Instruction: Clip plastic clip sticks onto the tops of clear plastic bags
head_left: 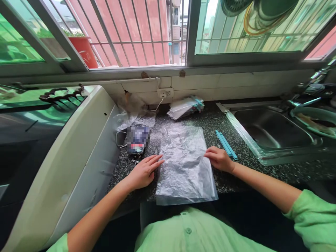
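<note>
A clear, wrinkled plastic bag [183, 164] lies flat on the dark speckled counter, its lower end reaching over the front edge. My left hand [144, 171] rests at the bag's left edge, fingers stretched out and fingertips touching the plastic. At the opposite edge, my right hand [219, 158] has its fingers bent and pinched on the bag's side. Just beyond the right hand lie some flat blue strips [226, 145], side by side.
A phone [138, 139] with a blurred screen sits left of the bag. Behind are folded plastic bags [186, 106], crumpled plastic [136, 113] and a wall socket [165, 92]. A white appliance [86, 157] borders the left; a steel sink [273, 127] is at right.
</note>
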Demonstrator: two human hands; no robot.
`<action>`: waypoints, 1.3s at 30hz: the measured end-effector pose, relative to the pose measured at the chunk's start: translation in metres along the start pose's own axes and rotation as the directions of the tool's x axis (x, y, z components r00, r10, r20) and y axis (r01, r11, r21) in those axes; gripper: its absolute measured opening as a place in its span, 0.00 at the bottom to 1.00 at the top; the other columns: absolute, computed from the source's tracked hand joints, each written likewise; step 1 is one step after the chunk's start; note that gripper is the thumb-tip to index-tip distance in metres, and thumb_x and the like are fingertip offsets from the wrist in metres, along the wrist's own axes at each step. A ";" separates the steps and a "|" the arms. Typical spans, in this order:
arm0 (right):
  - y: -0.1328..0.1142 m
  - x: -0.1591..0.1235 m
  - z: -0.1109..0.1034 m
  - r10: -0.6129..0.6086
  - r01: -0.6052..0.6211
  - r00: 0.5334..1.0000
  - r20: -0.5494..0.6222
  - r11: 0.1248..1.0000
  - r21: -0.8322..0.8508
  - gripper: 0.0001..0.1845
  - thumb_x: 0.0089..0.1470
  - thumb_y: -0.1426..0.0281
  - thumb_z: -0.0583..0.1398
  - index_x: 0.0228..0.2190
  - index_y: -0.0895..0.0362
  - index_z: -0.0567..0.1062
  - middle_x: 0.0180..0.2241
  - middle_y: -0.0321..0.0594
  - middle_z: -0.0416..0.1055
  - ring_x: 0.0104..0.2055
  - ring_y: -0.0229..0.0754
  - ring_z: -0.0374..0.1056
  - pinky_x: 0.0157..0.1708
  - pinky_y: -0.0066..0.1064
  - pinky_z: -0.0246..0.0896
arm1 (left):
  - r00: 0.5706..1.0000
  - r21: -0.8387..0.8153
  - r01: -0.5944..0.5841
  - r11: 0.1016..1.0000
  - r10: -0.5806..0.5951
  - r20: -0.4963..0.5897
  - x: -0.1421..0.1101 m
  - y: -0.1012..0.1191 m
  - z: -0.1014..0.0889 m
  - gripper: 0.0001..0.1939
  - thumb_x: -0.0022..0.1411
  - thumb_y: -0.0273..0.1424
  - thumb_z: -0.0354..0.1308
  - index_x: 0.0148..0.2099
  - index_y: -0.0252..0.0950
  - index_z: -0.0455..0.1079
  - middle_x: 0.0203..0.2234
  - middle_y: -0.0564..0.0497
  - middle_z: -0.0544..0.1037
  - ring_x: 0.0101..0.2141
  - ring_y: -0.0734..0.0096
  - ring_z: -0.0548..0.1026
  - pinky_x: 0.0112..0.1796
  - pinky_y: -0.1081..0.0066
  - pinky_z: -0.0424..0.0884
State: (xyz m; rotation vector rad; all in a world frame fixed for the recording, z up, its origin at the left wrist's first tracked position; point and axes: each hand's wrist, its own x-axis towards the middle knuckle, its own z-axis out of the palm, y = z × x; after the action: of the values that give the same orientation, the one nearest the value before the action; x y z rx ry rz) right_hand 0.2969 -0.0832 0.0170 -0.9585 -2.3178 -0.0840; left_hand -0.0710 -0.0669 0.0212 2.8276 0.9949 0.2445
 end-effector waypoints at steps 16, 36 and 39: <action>0.000 0.001 -0.024 0.628 -0.558 0.777 0.050 0.651 0.515 0.07 0.45 0.65 0.58 0.25 0.55 0.72 0.29 0.40 0.71 0.33 0.42 0.67 0.32 0.33 0.64 | 0.982 -0.316 -0.095 0.944 0.036 -0.185 0.064 0.008 0.009 0.16 0.55 0.30 0.54 0.47 0.39 0.71 0.51 0.44 0.71 0.52 0.61 0.65 0.51 0.58 0.61; 0.007 -0.012 -0.014 0.589 -0.588 0.808 0.008 0.806 -0.068 0.13 0.52 0.68 0.54 0.40 0.56 0.70 0.25 0.38 0.69 0.24 0.38 0.66 0.24 0.28 0.58 | 0.751 -0.678 0.516 0.524 -0.657 0.064 0.100 0.014 0.018 0.19 0.53 0.34 0.53 0.47 0.30 0.63 0.19 0.55 0.70 0.21 0.71 0.70 0.26 0.72 0.66; 0.000 -0.015 -0.014 0.327 -0.308 0.942 0.076 0.931 -0.195 0.12 0.56 0.68 0.52 0.37 0.55 0.73 0.29 0.41 0.69 0.29 0.38 0.65 0.29 0.28 0.58 | 0.775 -0.509 0.452 0.733 -0.605 -0.184 0.093 0.018 0.017 0.28 0.54 0.35 0.54 0.56 0.31 0.56 0.33 0.46 0.73 0.33 0.64 0.73 0.37 0.64 0.69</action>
State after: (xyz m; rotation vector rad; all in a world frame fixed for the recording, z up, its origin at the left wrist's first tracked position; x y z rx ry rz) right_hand 0.3126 -0.0963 0.0196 -1.4526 -2.2462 -0.1127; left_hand 0.0151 -0.0238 0.0175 2.0106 1.5509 0.7925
